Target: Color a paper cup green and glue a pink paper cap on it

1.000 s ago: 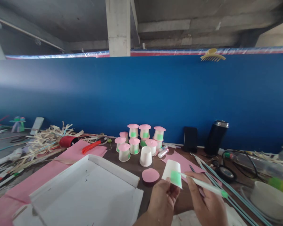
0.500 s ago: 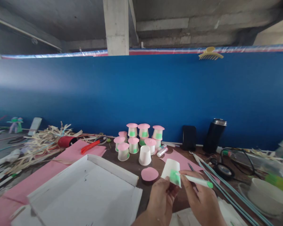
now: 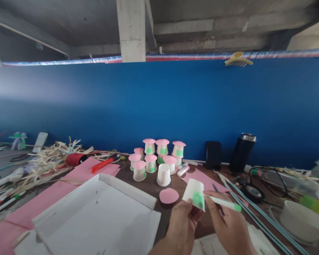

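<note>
My left hand pinches an upturned white paper cup that carries a green patch on its side. My right hand grips a white marker with a green end, its tip against the green patch. Just left of the cup a pink paper disc lies on the brown table. Behind it stand several small white cups with pink caps and green patches, with one plain upturned white cup in front of them.
A shallow white cardboard tray lies at the front left on pink paper. Straw strips, a red cutter and pens are at the left. A black flask, a dark phone, long thin sticks and a white bowl are at the right.
My right hand has drawn the marker in closer to the cup; the pen now lies shorter and flatter. The cup stays in my left hand.
</note>
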A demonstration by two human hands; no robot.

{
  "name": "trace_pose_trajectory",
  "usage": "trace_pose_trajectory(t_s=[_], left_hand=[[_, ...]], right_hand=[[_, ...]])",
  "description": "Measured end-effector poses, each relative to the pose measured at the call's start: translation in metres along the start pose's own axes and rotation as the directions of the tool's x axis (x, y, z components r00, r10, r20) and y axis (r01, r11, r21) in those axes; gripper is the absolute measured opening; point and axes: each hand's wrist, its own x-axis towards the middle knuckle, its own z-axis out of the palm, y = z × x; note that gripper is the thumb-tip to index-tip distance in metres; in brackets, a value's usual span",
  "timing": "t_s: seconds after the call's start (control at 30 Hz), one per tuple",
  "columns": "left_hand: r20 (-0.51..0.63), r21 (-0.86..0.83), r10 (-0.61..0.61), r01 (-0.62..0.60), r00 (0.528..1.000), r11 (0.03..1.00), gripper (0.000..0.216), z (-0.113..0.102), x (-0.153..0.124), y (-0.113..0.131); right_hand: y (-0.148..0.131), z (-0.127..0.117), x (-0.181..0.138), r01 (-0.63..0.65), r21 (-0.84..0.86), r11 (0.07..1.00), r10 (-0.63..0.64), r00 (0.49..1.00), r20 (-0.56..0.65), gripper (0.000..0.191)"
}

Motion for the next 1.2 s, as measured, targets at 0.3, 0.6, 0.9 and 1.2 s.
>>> trace_pose_trajectory(t_s=[0.3,0.6,0.9,1.2], left_hand=[[0.03,-0.018,-0.002,0.003,1.0,1.0,0.01,-0.0054,0.0026,-0.0024],[0.032,-0.01,-0.01,0.01,0.999,1.0,0.01,-0.0081,0.0047,-0.0046],[0.049,-0.003,0.006,-0.005,0.999,1.0,0.009,-0.0061,0.004,-0.0037],[0.039,0.076,0.004,-0.007,0.999,0.997,0.011,-0.0048,0.0045,-0.003]], right_hand=[[-0.0014,-0.0011,-0.0008,-0.034,0.021,0.999,0.033,0.999,0.019,0.02],[0.0007,0.0022,-0.0026,-0.02,0.001,1.0,0.02,0.999,0.031,0.02],[-0.0009,0.0033,-0.0034,0.001,-0.001,1.0,-0.001,0.999,0.051,0.02],[-0.0022,0.0032,-0.0028,-0.01,0.008,1.0,0.01,0.998,0.065,0.021]])
